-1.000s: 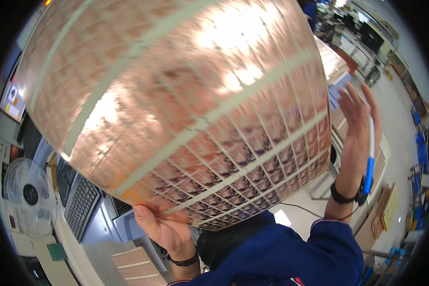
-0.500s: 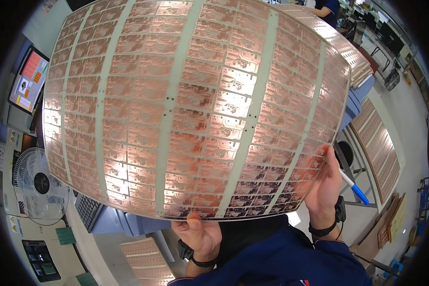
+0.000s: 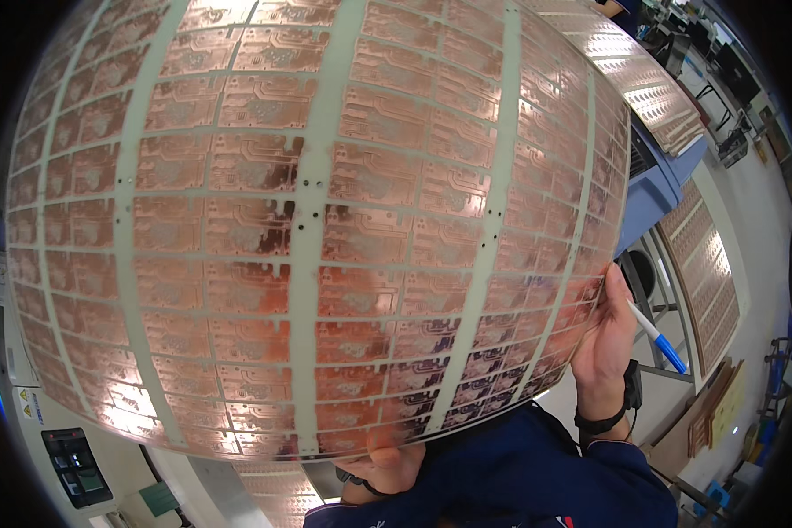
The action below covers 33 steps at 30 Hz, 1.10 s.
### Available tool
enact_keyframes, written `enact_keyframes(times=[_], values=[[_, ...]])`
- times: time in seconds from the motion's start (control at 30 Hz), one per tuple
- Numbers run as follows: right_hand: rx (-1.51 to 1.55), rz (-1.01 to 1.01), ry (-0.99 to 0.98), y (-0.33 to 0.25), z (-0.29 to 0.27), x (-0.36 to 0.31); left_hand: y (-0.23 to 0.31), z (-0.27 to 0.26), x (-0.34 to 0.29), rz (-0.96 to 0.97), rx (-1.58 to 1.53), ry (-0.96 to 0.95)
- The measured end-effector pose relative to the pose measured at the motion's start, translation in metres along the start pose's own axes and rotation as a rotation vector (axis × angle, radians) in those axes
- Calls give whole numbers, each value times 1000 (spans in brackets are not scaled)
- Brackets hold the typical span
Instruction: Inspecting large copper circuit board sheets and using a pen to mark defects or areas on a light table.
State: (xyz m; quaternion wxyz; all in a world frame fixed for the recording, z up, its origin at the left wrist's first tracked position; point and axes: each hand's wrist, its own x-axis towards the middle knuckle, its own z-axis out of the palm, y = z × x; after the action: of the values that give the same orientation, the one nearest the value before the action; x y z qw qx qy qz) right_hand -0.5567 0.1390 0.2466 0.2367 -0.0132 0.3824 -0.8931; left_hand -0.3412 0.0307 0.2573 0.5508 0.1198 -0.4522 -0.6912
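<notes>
A large copper circuit board panel (image 3: 361, 238) with pale strips between its rows of etched patterns fills most of the view, raised and tilted in front of me. My left hand (image 3: 387, 465) grips its near lower edge, the thumb over the face and the other fingers partly hidden. At the right edge my right hand (image 3: 609, 339) is closed round the panel, some fingers behind it. A white marker with a blue cap (image 3: 658, 338) sticks out from behind my right hand, apparently held in it.
More copper panels (image 3: 647, 84) lie in a stack at the far right, on a blue-grey support (image 3: 664, 180). Another panel (image 3: 700, 255) leans on a rack at the right. Brown boards (image 3: 717, 409) stand near the floor. A black-framed display (image 3: 77, 468) sits at lower left.
The panel has come closer and shifted left and down, now covering the fan and monitor at the left. My left hand has moved down with its edge; my right hand has barely moved.
</notes>
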Motion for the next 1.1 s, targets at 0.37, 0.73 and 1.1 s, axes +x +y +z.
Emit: enact_keyframes(times=[0.37,0.73,1.1], values=[[-82,41,80,-22,21,-9,-5,16,8,15,-9,160],[-53,96,77,-13,16,-4,-8,7,0,16,46,106],[-35,-725,92,-160,-22,222,-3,-58,22,-17,293,-8]])
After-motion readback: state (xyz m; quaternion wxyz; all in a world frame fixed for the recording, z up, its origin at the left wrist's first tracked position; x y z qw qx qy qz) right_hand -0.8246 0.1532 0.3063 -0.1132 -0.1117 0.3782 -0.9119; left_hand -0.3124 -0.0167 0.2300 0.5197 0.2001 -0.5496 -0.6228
